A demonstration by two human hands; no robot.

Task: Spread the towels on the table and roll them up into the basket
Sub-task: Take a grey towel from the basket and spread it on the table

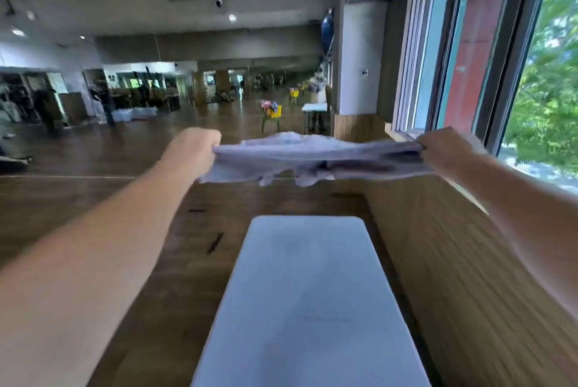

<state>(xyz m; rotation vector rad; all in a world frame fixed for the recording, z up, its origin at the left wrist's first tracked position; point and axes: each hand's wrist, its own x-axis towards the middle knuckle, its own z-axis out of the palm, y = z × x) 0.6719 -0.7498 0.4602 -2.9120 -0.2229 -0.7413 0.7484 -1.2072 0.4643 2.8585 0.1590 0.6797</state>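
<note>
In the head view, above the far end of the table [308, 292], a single pale towel [312, 156] hangs in the air, stretched between both hands and touching nothing else. The left hand [197, 148] is a closed fist bunching the towel's 9 o'clock end. The right hand [444, 148] grips the 3 o'clock end, though blur hides how its fingers lie. The towel's long axis therefore runs from 9 to 3 o'clock, squarely across the table, whose own long axis runs from 6 to 12 o'clock. The cloth sits toward 12 o'clock from the bare tabletop and well above it, with loose folds drooping from its lower edge. Both hands look about level and equally far out, so neither is clearly nearer the surface. Judging from this, the spreading step is under way, and the next move needs both hands to come down and back toward 6 o'clock together, so the cloth lands flat across the top. Counted: one towel in hand, two hands on it, one table below. No basket shows near this table. Far off at 12 o'clock stands a yellow basket [272, 112] of coloured cloth on a green chair, with a second table [314, 107] just toward 3 o'clock of it and a person behind that; whether this basket belongs to the task I cannot tell.
</note>
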